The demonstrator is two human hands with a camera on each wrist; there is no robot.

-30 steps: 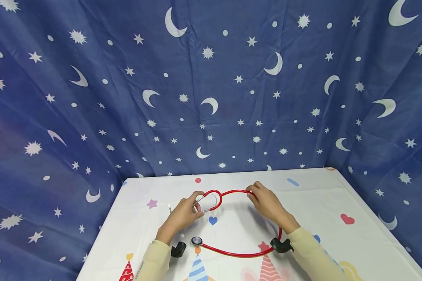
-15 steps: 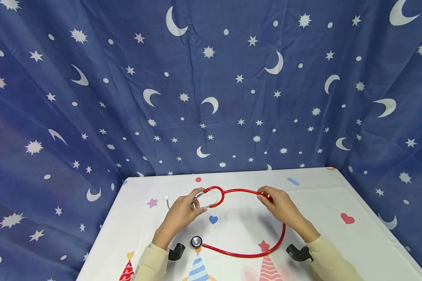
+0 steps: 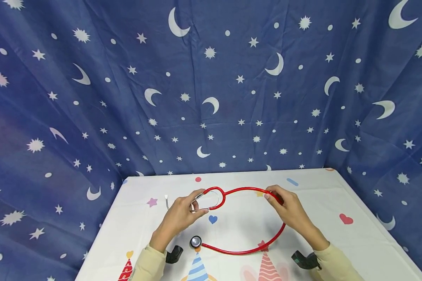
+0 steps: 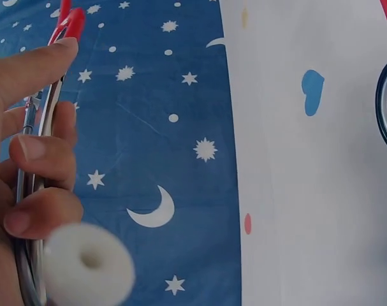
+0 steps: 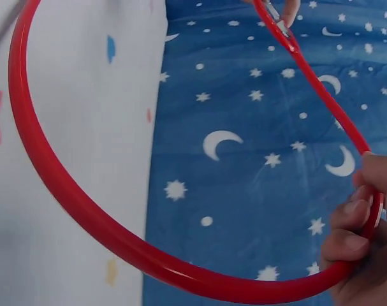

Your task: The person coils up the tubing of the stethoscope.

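A red stethoscope (image 3: 244,189) stretches between both hands above the table. My left hand (image 3: 183,212) grips its metal ear tubes (image 4: 48,108); a white eartip (image 4: 91,264) sticks out below the fingers in the left wrist view. Farther right, my right hand (image 3: 288,205) pinches the red tubing, with fingers curled round it in the right wrist view. From that hand the tube (image 5: 161,268) curves down and back left in a wide loop. At its end the round chestpiece (image 3: 195,242) sits low, near the printed blue-striped hat.
A white table cover (image 3: 323,210) with printed hearts, stars and party hats lies under the hands. Behind and at both sides hangs a blue curtain (image 3: 232,97) with white moons and stars. Black wrist cameras (image 3: 305,260) sit below both hands.
My right hand has slid to the right along the raised tubing, lengthening the stretch between the hands. The left hand keeps its grip on the ear tubes and has barely moved.
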